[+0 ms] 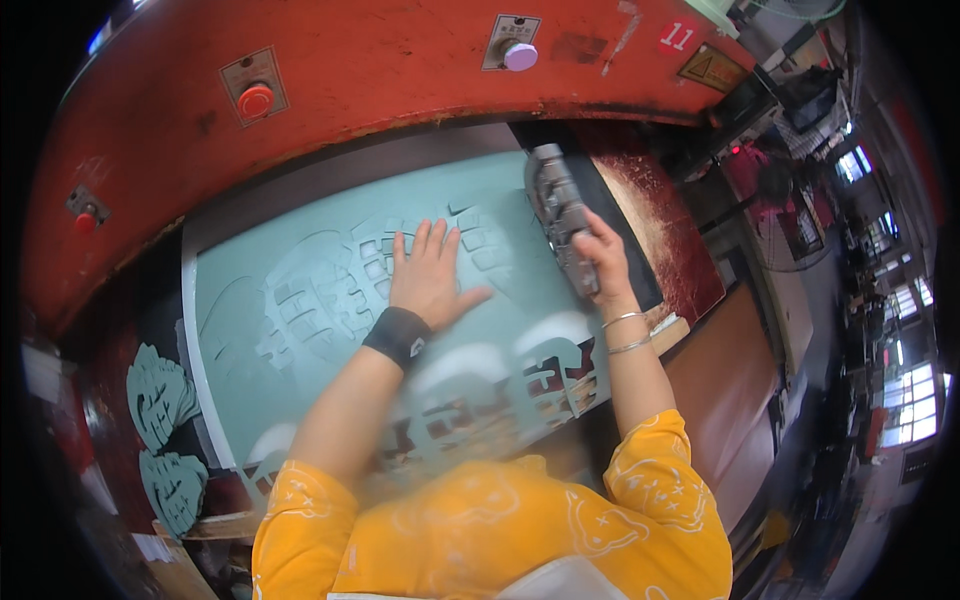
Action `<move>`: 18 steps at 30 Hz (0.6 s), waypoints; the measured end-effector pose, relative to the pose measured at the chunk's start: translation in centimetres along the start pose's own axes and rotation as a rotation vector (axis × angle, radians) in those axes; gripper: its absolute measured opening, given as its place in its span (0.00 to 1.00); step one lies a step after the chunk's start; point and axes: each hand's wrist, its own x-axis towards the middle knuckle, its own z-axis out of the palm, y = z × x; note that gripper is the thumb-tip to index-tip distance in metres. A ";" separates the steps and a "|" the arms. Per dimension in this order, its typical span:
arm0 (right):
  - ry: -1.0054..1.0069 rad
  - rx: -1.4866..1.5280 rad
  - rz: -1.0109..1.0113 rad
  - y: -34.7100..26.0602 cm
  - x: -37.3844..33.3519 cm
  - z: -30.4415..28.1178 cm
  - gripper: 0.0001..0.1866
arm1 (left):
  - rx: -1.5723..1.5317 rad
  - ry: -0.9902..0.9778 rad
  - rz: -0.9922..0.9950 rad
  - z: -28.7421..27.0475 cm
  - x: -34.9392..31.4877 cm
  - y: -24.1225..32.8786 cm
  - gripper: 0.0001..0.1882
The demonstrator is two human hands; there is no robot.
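Note:
A teal sheet (460,188) lies on the work surface, with several sole-like outlines cut into its middle and openings along its near edge. My left hand (430,272) rests on the cut outlines, palm down, its fingers and thumb spread. At the sheet's right end, my right hand (604,262) grips a grey metal cutting die (556,196). The die is tilted up on its edge, so its full outline does not show. My right fingers wrap around its near part, and some are hidden behind it.
Across the far side runs the orange-red body of a press (380,65). It carries a red push button (255,100), a pale purple button (519,57) and a small red knob (86,222). Two stacks of teal cut pieces (160,398) (174,492) sit left of the sheet.

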 end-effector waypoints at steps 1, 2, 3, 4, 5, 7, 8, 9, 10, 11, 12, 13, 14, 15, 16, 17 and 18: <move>0.038 0.180 0.025 -0.1 0.3 -1.0 0.31 | 0.006 -0.006 -0.007 0.1 0.0 -0.2 0.45; 0.048 0.247 0.027 -0.2 0.6 -1.9 0.30 | -0.001 0.010 0.016 0.1 0.0 -0.4 0.43; 0.070 0.313 0.047 -0.1 0.6 -3.0 0.29 | -0.105 0.026 -0.010 -0.2 -0.7 -0.6 0.41; 0.076 0.271 0.028 -0.2 0.5 -4.2 0.30 | -0.224 0.074 -0.005 -0.8 -1.8 -1.2 0.40; 0.097 0.065 0.002 -0.5 0.3 -5.8 0.30 | -0.359 0.165 0.029 -1.8 -2.6 -1.8 0.38; 0.094 -0.328 -0.043 -0.8 -1.1 -9.0 0.30 | -0.408 0.350 -0.142 -4.6 -8.5 -3.2 0.33; 0.074 -0.470 -0.126 -0.8 -1.9 -10.6 0.33 | -0.768 0.423 -0.442 -6.0 -12.5 -3.9 0.30; 0.086 -0.704 -0.228 -0.5 -2.7 -12.1 0.35 | -0.390 0.534 -0.491 -7.7 -17.4 -4.9 0.30; 0.095 -0.787 -0.200 -0.2 -3.6 -13.4 0.36 | -0.413 0.682 -0.595 -9.1 -22.3 -5.9 0.29; 0.073 -0.867 -0.241 0.3 -4.3 -14.3 0.38 | -0.324 0.779 -0.729 -9.8 -27.0 -7.0 0.28; 0.055 -0.967 -0.195 0.8 -4.8 -14.8 0.37 | -0.089 0.772 -0.812 -10.1 -31.4 -8.1 0.27; 0.048 -1.065 -0.189 1.2 -5.1 -15.2 0.36 | 0.020 0.759 -0.898 -9.8 -35.3 -8.7 0.26; -0.014 -1.275 -0.198 1.3 -5.4 -15.2 0.36 | -0.141 0.761 -0.951 -9.1 -38.1 -9.4 0.26; -0.023 -1.356 -0.258 1.4 -5.4 -15.1 0.35 | -0.348 0.764 -1.108 -8.5 -40.3 -9.5 0.25; -0.009 -1.458 -0.244 1.0 -5.5 -14.8 0.35 | -0.451 0.754 -0.967 -7.7 -41.3 -9.7 0.24; 0.011 -1.587 -0.135 0.6 -5.5 -14.3 0.34 | -0.588 0.713 -0.872 -7.2 -41.5 -9.9 0.24; -0.028 -1.585 -0.252 -0.3 -5.6 -13.9 0.31 | -0.660 0.715 -0.824 -6.6 -41.0 -9.9 0.22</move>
